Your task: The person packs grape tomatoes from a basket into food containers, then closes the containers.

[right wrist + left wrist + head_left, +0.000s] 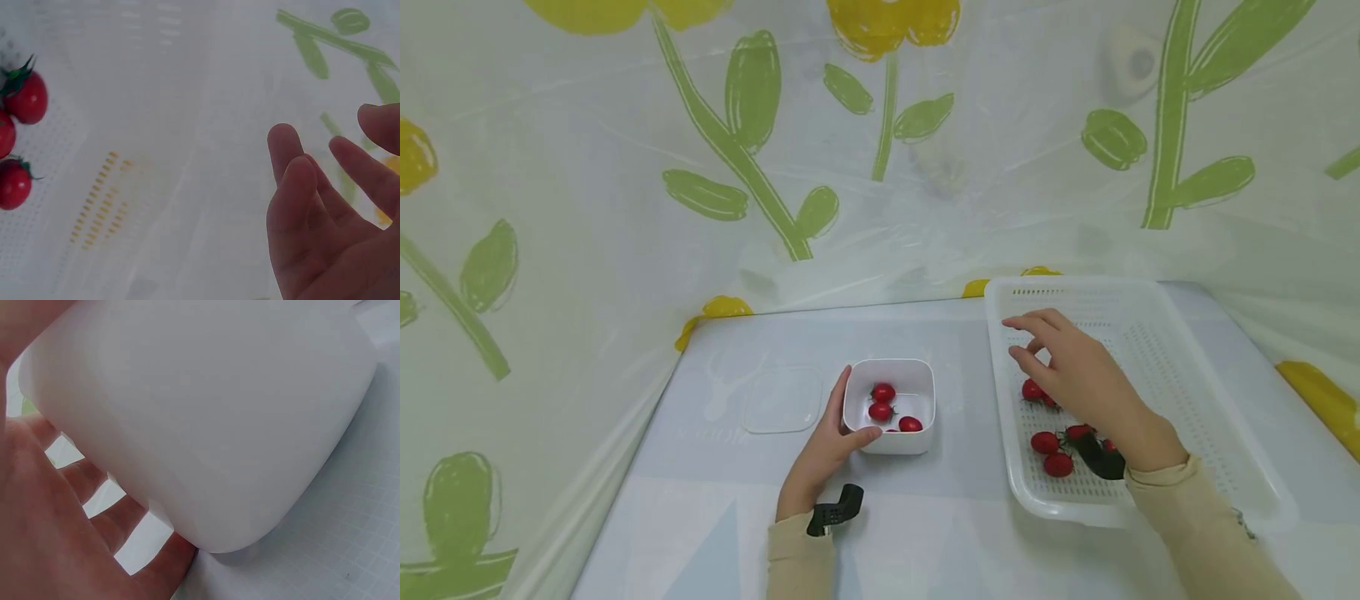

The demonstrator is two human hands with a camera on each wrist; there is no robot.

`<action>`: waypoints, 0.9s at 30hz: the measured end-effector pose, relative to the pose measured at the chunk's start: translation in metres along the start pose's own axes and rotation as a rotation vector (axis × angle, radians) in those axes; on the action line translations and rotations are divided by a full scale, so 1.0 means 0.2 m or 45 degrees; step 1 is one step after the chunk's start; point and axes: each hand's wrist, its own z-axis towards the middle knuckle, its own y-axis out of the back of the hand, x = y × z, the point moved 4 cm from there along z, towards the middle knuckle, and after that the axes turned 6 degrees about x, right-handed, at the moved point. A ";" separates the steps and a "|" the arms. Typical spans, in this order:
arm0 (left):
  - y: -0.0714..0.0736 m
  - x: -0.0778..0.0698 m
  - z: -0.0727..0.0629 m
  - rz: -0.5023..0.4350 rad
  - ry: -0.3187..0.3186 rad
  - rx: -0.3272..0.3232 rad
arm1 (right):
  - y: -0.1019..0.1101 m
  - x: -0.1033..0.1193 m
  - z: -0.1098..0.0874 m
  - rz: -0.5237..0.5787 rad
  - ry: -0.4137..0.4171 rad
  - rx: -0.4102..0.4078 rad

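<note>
My left hand (820, 457) grips a small white square container (897, 446) at its left side, thumb at the front rim and fingers along the wall. Several cherry tomatoes (883, 392) lie inside it. The left wrist view is mostly filled by the container's smooth white side (212, 412), with spread fingers (119, 522) against one edge. Over the left part of a white perforated basket (1180, 400) hovers my right hand (1086, 375), fingers loosely bent and parted, nothing between them. Beneath it in the basket are several more cherry tomatoes (1058, 465), partly hidden by hand and wrist.
A clear square lid (782, 400) lies on the pale table (955, 533) left of the container. Behind the table hangs a white curtain (865, 225) printed with yellow flowers and green leaves; its lower edge meets the table's far and side edges.
</note>
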 end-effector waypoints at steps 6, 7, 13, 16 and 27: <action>0.01 0.02 0.01 0.043 -0.031 -0.018 | -0.05 -0.21 0.02 0.044 -0.186 0.277; 0.01 0.02 0.01 0.035 -0.027 -0.011 | -0.07 -0.25 0.02 0.054 -0.216 0.321; 0.00 -0.03 -0.01 -0.044 0.001 0.036 | -0.13 -0.45 0.01 0.121 -0.332 0.509; -0.02 -0.07 -0.03 -0.064 -0.002 0.055 | -0.18 -0.53 0.00 0.121 -0.357 0.578; -0.01 -0.06 -0.03 -0.018 0.006 0.041 | -0.28 -0.67 -0.01 0.206 -0.403 0.820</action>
